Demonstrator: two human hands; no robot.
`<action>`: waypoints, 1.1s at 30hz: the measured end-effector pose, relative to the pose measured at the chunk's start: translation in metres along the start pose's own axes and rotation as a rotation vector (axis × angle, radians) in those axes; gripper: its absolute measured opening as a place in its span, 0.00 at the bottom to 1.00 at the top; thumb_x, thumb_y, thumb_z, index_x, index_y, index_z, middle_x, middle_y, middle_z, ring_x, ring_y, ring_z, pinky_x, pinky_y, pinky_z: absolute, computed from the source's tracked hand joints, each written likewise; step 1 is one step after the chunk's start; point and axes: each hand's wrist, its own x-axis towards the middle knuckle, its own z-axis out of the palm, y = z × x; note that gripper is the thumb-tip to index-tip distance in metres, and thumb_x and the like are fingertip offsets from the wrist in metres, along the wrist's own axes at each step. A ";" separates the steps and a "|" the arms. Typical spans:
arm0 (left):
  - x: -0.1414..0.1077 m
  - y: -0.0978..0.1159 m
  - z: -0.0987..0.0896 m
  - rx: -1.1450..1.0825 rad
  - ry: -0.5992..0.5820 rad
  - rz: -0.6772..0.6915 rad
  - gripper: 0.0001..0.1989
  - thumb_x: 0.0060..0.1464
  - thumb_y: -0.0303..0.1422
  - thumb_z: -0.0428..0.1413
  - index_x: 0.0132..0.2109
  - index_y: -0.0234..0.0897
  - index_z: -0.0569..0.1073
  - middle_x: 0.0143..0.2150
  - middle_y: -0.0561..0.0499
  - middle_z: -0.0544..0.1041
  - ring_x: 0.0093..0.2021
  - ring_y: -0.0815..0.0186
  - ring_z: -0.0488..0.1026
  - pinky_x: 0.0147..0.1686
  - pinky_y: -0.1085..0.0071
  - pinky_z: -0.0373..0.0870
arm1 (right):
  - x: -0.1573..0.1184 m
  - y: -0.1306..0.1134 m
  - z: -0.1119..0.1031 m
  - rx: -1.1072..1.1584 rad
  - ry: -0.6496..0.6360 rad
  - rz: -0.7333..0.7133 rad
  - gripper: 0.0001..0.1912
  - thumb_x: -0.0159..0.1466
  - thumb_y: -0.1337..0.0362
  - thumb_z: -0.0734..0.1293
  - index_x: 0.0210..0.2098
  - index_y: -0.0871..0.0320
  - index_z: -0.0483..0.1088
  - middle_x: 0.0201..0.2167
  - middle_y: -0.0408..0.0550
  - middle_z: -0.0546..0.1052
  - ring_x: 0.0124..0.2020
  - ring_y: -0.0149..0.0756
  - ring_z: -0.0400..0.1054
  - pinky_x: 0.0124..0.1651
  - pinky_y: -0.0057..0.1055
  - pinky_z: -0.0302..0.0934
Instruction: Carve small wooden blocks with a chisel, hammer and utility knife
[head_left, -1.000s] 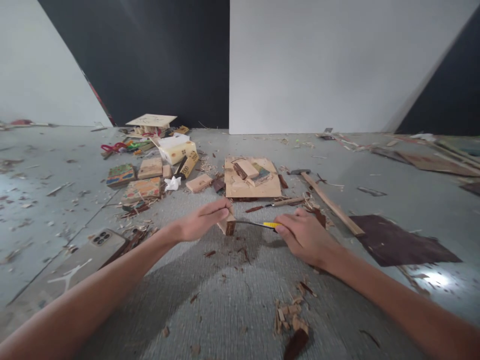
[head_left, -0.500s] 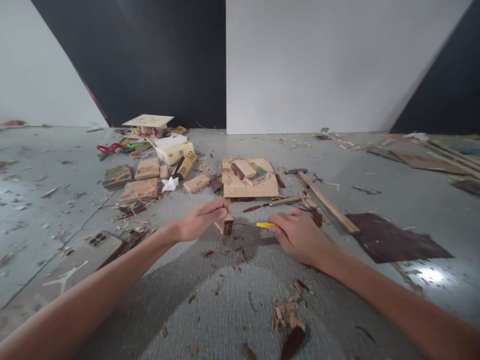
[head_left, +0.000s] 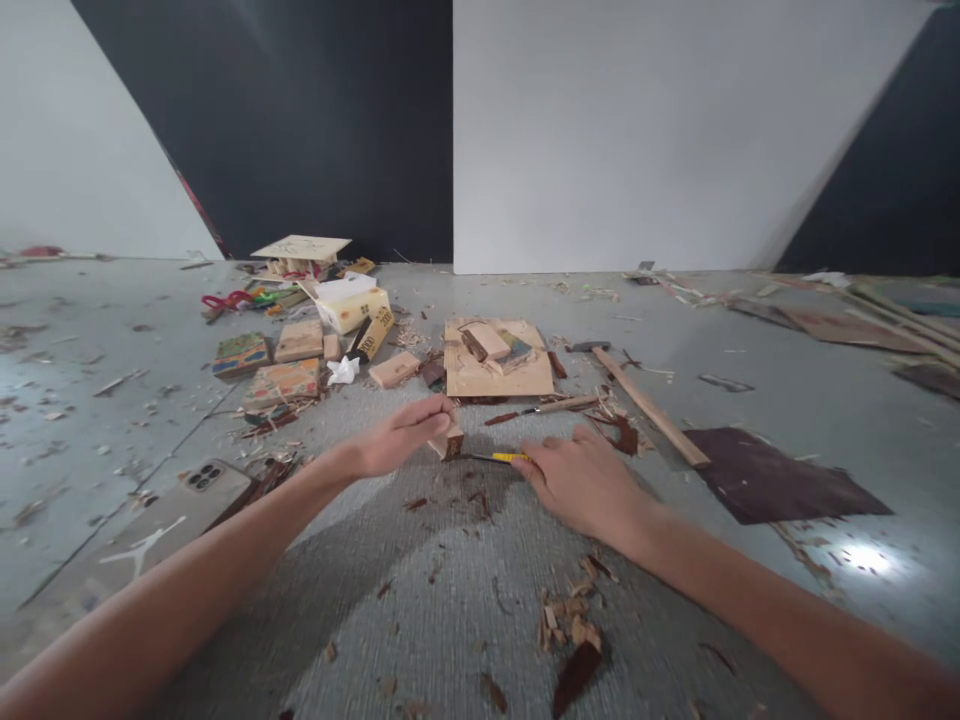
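Note:
My left hand [head_left: 399,438] is closed around a small wooden block [head_left: 450,441], pressing it down on the grey mat. The block's end facing right looks dark brown. A utility knife [head_left: 508,457] with a yellow handle and a long thin blade is gripped in my right hand [head_left: 581,482]. Its blade points left, and the tip meets the lower edge of the block's dark end. Whether it cuts into the wood cannot be made out. Dark shavings [head_left: 472,495] lie just below the block.
Ahead, a wooden board [head_left: 499,378] carries small wood pieces, with a carving tool [head_left: 551,408] before it. A hammer [head_left: 649,405] and dark sandpaper sheet [head_left: 787,475] lie right. Left are painted blocks [head_left: 283,383], a tissue pack [head_left: 352,305] and a phone [head_left: 214,480]. Wood chips [head_left: 574,610] are scattered nearby.
My right hand has moved left and slightly down, bringing the knife's blade to the block's lower edge. The block in my left hand has tilted a little.

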 end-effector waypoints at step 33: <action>0.005 -0.002 -0.002 0.048 0.004 -0.079 0.14 0.64 0.41 0.42 0.38 0.36 0.64 0.35 0.51 0.61 0.36 0.66 0.58 0.38 0.67 0.56 | 0.001 0.004 0.006 -0.044 0.067 0.054 0.19 0.70 0.59 0.52 0.38 0.57 0.71 0.28 0.50 0.77 0.29 0.41 0.69 0.38 0.37 0.50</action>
